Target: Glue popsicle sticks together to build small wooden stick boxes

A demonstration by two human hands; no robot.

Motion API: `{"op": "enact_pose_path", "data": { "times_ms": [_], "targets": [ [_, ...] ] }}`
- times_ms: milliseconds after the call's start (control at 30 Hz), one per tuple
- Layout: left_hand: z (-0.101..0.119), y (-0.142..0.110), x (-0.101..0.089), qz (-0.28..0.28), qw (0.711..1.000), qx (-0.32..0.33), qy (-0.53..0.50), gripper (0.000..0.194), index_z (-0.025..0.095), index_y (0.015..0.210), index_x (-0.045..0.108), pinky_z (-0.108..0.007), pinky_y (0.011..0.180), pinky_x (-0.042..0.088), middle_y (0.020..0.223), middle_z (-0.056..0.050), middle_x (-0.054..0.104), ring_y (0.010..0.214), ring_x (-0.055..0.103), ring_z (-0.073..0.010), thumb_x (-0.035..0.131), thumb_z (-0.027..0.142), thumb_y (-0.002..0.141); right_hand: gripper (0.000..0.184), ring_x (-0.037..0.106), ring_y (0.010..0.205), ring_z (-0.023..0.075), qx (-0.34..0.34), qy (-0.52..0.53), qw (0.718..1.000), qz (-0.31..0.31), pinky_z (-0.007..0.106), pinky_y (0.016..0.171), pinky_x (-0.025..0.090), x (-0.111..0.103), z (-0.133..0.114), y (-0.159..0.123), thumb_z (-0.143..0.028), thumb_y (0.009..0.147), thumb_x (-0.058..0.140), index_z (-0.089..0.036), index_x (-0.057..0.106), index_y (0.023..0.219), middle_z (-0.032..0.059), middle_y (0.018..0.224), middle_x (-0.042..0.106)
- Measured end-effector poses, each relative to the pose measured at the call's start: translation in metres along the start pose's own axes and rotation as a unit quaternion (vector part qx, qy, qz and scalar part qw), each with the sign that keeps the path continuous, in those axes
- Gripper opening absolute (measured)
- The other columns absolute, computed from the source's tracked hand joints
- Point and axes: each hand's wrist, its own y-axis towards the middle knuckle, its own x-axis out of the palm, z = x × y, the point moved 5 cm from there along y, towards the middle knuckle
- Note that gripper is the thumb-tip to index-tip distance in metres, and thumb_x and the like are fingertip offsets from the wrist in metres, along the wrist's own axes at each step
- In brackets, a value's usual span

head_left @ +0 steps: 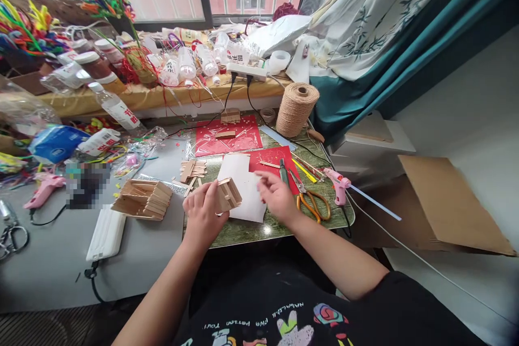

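Note:
My left hand is closed round a small craft-stick panel, holding it tilted above the white paper. My right hand hovers over the paper's right side, its fingers loosely bent and apart, with nothing visible in them. A gap separates it from the panel. Left of my left hand, a box built of craft sticks stands on the grey table. Loose craft sticks lie in a pile just beyond my left hand.
Orange-handled scissors, a green-handled cutter and a pink glue gun lie at right. Behind them stands a twine spool. A white power strip lies at left. Bottles and craft supplies crowd the windowsill.

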Motion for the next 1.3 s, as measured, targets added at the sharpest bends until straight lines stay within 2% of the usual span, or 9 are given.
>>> {"op": "enact_pose_path", "data": {
  "times_ms": [167,333,567,700,833,933,1067,1133,1300],
  "targets": [
    [0.024,-0.004,0.003,0.032,0.997,0.063,0.005,0.080,0.031,0.160,0.043,-0.052,0.115,0.031,0.139,-0.014,0.063,0.129,0.057,-0.0366,0.070,0.020,0.085,0.045,0.069,0.081,0.0181,0.054,0.012,0.993,-0.101,0.030,0.074,0.058,0.044,0.017,-0.011,-0.060,0.092,0.071,-0.019,0.079,0.110,0.0037,0.086,0.075],
    [0.030,-0.006,0.007,0.014,0.997,0.072,-0.008,0.076,0.030,0.158,0.046,-0.052,0.116,0.030,0.140,-0.014,0.063,0.130,0.056,-0.0371,0.070,0.020,0.086,0.037,0.070,0.081,0.0194,0.003,-0.042,0.998,-0.038,0.030,0.073,0.057,0.030,0.013,-0.006,-0.056,0.087,0.078,-0.019,0.081,0.088,0.0061,0.088,0.077],
    [0.027,-0.012,0.008,0.013,0.995,0.074,-0.065,0.072,0.031,0.154,0.047,-0.050,0.116,0.031,0.144,-0.013,0.062,0.134,0.057,-0.0362,0.070,0.020,0.087,0.039,0.070,0.068,0.0171,0.026,0.006,0.996,-0.087,0.031,0.067,0.059,0.029,0.005,-0.022,-0.056,0.084,0.082,-0.017,0.078,0.089,0.0041,0.078,0.074],
    [0.017,-0.015,0.003,0.026,0.996,0.042,-0.076,0.074,0.028,0.153,0.044,-0.050,0.117,0.033,0.145,-0.016,0.060,0.135,0.057,-0.0359,0.075,0.025,0.085,0.038,0.069,0.066,0.0161,0.010,-0.016,0.998,-0.058,0.030,0.068,0.059,0.026,-0.004,-0.028,-0.055,0.084,0.082,-0.017,0.078,0.088,0.0033,0.072,0.073],
    [-0.005,-0.017,0.001,0.032,0.990,-0.017,-0.137,0.085,0.024,0.154,0.039,-0.054,0.119,0.036,0.147,-0.018,0.056,0.141,0.053,-0.0374,0.082,0.036,0.081,0.037,0.069,0.065,0.0155,-0.025,-0.014,0.999,0.017,0.031,0.069,0.061,-0.003,-0.024,-0.023,-0.053,0.086,0.081,-0.017,0.077,0.090,0.0031,0.072,0.073],
    [-0.027,-0.016,0.004,0.033,0.976,-0.086,-0.196,0.090,0.024,0.154,0.039,-0.055,0.118,0.041,0.149,-0.017,0.054,0.141,0.052,-0.0371,0.085,0.045,0.079,0.035,0.073,0.069,0.0162,-0.108,-0.020,0.986,0.123,0.034,0.074,0.065,-0.049,-0.056,-0.015,-0.053,0.090,0.077,-0.019,0.077,0.098,0.0027,0.078,0.075],
    [-0.044,-0.016,0.007,0.040,0.950,-0.139,-0.277,0.087,0.026,0.152,0.044,-0.054,0.113,0.048,0.146,-0.014,0.055,0.135,0.057,-0.0349,0.086,0.047,0.078,0.031,0.076,0.091,0.0197,-0.259,-0.145,0.904,0.309,0.045,0.097,0.064,-0.112,-0.100,-0.013,-0.047,0.095,0.070,-0.022,0.077,0.112,0.0057,0.101,0.078],
    [-0.043,-0.014,0.008,0.043,0.947,-0.125,-0.294,0.087,0.026,0.152,0.044,-0.056,0.115,0.047,0.145,-0.014,0.055,0.134,0.058,-0.0348,0.086,0.046,0.078,0.031,0.074,0.108,0.0245,-0.260,-0.265,0.887,0.273,0.049,0.107,0.059,-0.117,-0.102,-0.010,-0.040,0.091,0.074,-0.022,0.078,0.116,0.0094,0.115,0.078],
    [-0.030,-0.008,0.010,0.031,0.939,-0.046,-0.340,0.092,0.027,0.155,0.034,-0.060,0.121,0.042,0.155,-0.018,0.047,0.146,0.050,-0.0363,0.086,0.042,0.081,0.028,0.076,0.099,0.0242,-0.198,-0.323,0.917,0.123,0.046,0.095,0.064,-0.080,-0.059,-0.012,-0.024,0.098,0.056,-0.024,0.079,0.113,0.0097,0.118,0.076]
  ]
}}
